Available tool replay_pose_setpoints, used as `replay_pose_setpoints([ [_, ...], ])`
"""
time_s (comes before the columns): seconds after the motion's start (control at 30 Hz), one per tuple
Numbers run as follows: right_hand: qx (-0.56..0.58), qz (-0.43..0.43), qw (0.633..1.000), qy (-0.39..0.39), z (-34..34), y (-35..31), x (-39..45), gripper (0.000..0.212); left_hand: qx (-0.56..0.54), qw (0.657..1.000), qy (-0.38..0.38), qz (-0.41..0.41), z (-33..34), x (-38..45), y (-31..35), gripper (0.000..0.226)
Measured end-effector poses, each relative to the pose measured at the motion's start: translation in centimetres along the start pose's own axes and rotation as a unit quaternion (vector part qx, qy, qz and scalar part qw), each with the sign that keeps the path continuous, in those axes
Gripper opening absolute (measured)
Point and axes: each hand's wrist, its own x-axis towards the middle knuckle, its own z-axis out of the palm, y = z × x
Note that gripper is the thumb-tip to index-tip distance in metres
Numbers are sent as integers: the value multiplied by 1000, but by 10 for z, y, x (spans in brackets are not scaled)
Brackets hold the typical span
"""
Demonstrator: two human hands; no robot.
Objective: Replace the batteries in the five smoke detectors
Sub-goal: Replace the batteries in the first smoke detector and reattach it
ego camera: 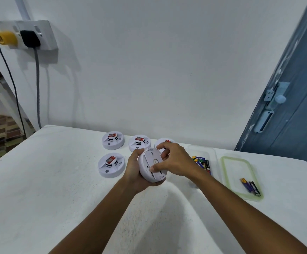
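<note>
Detector [153, 165] frame centre, underside up, cupped in left hand [136, 173]. Right hand [174, 160] on top, thumb and fingers pinching across back cover; long axis upper-left to lower-right.

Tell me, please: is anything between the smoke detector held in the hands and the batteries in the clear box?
Only the right hand itself lies between them. The detector is held up off the table by the left hand, back side up, and the clear box of batteries sits just right of the right hand, open.
</note>
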Motion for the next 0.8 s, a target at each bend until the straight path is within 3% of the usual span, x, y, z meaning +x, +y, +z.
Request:
replay_pose_setpoints([
  [0.37,-24,16,1000,6,0,-1,-2,71,-33,999,-9,4,3,2,-2,49],
  [0.57,-24,-20,999,9,6,4,-11,74,-44,998,-23,30,7,-2,-6,51],
  [0.8,23,17,999,29,9,7,-12,70,-17,997,-10,77,10,0,-13,50],
])
